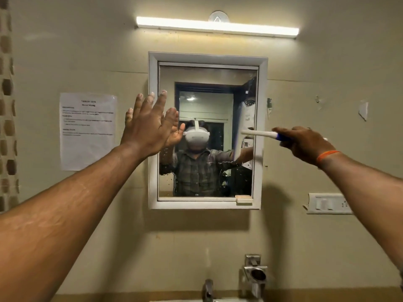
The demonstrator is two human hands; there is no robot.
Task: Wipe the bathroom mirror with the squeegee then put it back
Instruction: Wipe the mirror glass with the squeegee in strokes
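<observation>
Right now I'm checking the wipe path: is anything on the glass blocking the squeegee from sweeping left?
Yes. The left hand is raised open over the mirror at its left edge, in line with the squeegee held by the right hand.

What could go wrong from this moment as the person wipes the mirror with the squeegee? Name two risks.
1. The left hand is spread open against the mirror's left edge; it may leave smears on the glass.
2. The right hand holds the squeegee by its handle end at the mirror's right side; droplets still dot the lower glass, so a short stroke could leave them behind.
</observation>
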